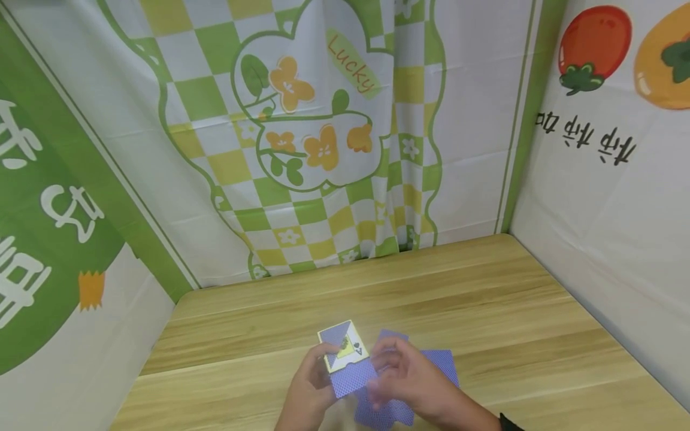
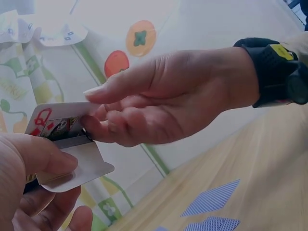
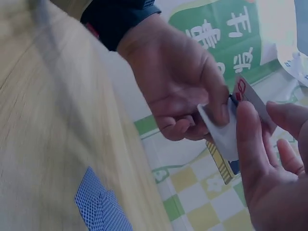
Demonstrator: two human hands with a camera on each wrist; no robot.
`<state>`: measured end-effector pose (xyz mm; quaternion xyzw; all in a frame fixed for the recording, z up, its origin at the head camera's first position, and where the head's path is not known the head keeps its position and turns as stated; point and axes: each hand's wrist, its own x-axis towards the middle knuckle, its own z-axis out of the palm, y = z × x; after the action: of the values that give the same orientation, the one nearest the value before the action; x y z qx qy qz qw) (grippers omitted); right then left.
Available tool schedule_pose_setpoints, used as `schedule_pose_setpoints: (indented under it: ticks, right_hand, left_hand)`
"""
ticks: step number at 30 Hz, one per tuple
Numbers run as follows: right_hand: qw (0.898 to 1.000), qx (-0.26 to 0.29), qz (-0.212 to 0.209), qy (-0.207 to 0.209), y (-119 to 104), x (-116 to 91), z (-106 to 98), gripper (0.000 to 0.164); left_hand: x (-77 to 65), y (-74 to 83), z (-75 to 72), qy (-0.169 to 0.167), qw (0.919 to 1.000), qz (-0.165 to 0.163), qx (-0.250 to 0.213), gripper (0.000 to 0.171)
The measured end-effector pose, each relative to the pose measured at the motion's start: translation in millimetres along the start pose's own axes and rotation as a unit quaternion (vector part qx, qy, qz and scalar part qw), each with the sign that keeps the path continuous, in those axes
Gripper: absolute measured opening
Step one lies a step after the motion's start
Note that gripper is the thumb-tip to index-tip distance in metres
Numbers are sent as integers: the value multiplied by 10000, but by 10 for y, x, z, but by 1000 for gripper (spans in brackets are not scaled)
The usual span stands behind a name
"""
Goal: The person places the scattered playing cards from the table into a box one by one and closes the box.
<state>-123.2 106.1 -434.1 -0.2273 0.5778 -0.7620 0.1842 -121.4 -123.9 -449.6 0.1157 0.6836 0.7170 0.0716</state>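
Observation:
My left hand grips a playing-card box with a blue, white and yellow face, its thumb laid across the front. From the box's near end sticks out a playing card with a blue patterned back. In the left wrist view the face of this playing card has a red Q and a diamond, and the left thumb presses a white flap beside it. My right hand pinches the card's edge between thumb and fingers. Part of the box is hidden behind the left hand in the right wrist view.
Several blue-backed cards lie face down on the wooden table, partly under the right hand and forearm. Printed cloth hangs behind the table and along both sides.

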Motion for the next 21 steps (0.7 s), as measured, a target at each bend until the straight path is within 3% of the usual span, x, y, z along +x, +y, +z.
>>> schedule_pose_setpoints:
  ticks: [3,8,21]
  right_hand:
    - [9958,-828,-30,383,-17,6,0,43]
    - [9773,-1856,-86,1018,-34,37,-12,39]
    - [9592,-2606,-26,1101,-10,20,-40,31]
  left_hand:
    - [0,9,11,-117,9999,-120,10,57]
    - [-8,17,34,-323,9993,-204,52,56]
    - [-17,39,55,-308,9992,-199,140,56]
